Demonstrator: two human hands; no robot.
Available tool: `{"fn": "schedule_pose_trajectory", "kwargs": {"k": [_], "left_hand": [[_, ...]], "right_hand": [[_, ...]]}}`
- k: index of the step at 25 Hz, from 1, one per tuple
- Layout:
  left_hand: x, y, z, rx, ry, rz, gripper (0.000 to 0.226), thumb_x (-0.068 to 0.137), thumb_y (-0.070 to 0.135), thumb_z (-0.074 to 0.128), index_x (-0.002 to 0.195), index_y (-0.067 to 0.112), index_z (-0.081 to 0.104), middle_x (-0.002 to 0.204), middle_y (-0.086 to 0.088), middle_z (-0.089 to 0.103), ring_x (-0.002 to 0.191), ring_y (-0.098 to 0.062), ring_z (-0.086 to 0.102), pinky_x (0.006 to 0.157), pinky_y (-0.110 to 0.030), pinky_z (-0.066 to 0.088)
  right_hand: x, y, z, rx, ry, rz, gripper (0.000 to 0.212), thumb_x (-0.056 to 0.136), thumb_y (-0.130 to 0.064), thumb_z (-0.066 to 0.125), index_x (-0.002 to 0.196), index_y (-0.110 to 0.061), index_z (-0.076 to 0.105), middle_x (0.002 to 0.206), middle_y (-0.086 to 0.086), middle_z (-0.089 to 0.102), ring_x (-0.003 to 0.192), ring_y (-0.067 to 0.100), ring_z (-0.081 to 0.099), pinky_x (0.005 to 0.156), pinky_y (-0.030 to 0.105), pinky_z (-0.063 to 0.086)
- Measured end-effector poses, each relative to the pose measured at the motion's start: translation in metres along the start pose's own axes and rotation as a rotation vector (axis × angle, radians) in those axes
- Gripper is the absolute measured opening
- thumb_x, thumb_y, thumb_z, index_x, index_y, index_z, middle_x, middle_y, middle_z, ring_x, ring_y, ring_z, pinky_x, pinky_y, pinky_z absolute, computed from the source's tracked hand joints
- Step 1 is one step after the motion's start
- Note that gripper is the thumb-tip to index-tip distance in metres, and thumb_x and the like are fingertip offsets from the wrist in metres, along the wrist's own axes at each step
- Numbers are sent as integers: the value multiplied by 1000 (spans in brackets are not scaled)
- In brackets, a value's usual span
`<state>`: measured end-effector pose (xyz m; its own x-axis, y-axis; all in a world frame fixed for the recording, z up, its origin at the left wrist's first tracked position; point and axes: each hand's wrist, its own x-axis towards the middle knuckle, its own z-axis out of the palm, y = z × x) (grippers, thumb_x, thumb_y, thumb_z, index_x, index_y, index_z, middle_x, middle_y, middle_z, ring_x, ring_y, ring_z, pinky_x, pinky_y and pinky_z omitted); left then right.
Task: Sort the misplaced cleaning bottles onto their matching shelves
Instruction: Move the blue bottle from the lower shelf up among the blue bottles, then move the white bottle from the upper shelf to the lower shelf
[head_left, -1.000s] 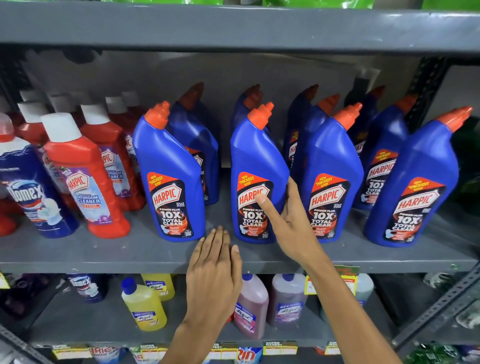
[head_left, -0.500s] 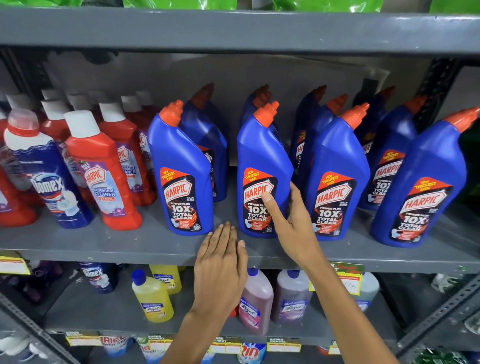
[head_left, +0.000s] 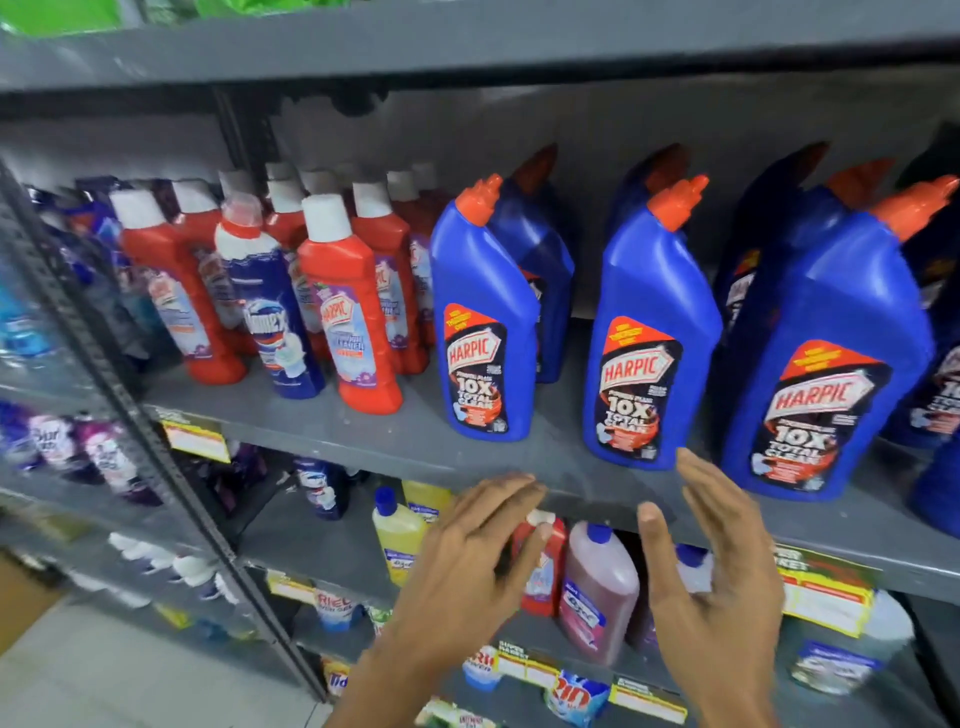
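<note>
Blue Harpic bottles with orange caps stand in rows on the grey middle shelf (head_left: 395, 441); the nearest ones are a left bottle (head_left: 483, 322), a middle bottle (head_left: 647, 343) and a right bottle (head_left: 826, 374). Left of them stand several red Harpic bathroom cleaner bottles (head_left: 345, 312). A dark blue Domex bottle (head_left: 272, 312) stands among the red ones. My left hand (head_left: 467, 566) and my right hand (head_left: 722, 566) hover in front of the shelf edge, below the blue bottles, fingers spread, holding nothing.
The lower shelf holds a yellow bottle (head_left: 397, 538), a red bottle (head_left: 540, 566), a pink bottle (head_left: 597, 587) and another Domex bottle (head_left: 322, 486). A grey upright post (head_left: 156, 467) divides this rack from a neighbouring one at left. Price tags (head_left: 195, 439) line the shelf edges.
My right hand has left the middle blue Harpic bottle and dropped below the shelf edge. My left hand has lowered too. The view has swung left, showing more of the red bottles.
</note>
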<state>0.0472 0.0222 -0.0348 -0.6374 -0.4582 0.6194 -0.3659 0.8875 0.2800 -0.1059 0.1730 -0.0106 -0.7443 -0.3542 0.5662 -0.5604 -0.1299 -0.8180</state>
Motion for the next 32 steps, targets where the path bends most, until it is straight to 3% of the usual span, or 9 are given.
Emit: {"fn": "schedule_pose_trajectory", "kwargs": {"k": [5,8,11,16,19,22,24,27,32], "left_hand": [[-26,-39,-42,-47,81,-169,37,108,45,59,133,26,77,140,20,69,129,2,63,114,-13,43],[-26,-77,-65,-49,82,-224,35,108,43,61,135,25,76,142,19,68,132,-3,64,114,-26,49],[-18,-117,-88,-45,121,-226,42,109,47,55,134,21,76,141,13,69,132,-7,64,115,-30,49],[-14,-184,-114,16,137,-188,49,110,48,50,138,16,74,146,5,68,140,-14,60,121,-15,33],[-15,-222,-124,50,175,-200,49,111,45,51,139,12,73,147,-1,68,140,-19,61,121,-25,40],[-12,-260,-128,110,201,-222,50,112,40,51,144,5,68,151,-10,66,144,-28,59,124,-40,43],[-11,-286,-126,177,181,-210,55,113,40,45,149,2,64,157,-13,61,149,-30,55,128,-42,37],[-6,-316,-117,244,125,-162,61,115,43,36,151,1,61,161,-14,57,152,-30,52,133,-43,31],[-5,-331,-105,287,140,-122,58,118,40,34,146,-1,65,153,-16,64,147,-32,58,130,-49,36]], "right_hand": [[-15,-18,25,80,-74,5,34,93,-4,79,123,-20,71,128,-9,76,124,14,73,107,20,55],[-21,-36,54,144,-122,1,32,95,-9,79,120,-28,71,126,-8,78,123,17,75,107,34,60],[-24,-55,91,135,-123,2,28,95,-11,80,120,-20,73,123,-4,79,121,20,76,107,45,60],[-30,-93,163,199,-151,-59,29,96,-6,80,121,-18,72,124,-3,79,122,21,76,107,32,59],[-35,-113,203,210,-184,-74,30,96,-9,81,123,-20,72,125,-4,79,124,17,76,107,28,58],[-26,-128,261,175,-272,-88,44,97,-19,83,138,-15,70,137,-7,75,132,8,70,110,21,54],[-19,-138,307,144,-366,-52,62,98,-29,82,154,-18,58,149,-24,60,140,-14,55,113,10,46],[-5,-141,364,178,-455,30,72,102,-28,77,162,-26,38,139,-41,43,127,-36,42,104,-4,39],[20,-116,414,124,-464,129,61,103,-27,75,154,-14,45,130,-8,64,111,3,68,96,20,60]]}}
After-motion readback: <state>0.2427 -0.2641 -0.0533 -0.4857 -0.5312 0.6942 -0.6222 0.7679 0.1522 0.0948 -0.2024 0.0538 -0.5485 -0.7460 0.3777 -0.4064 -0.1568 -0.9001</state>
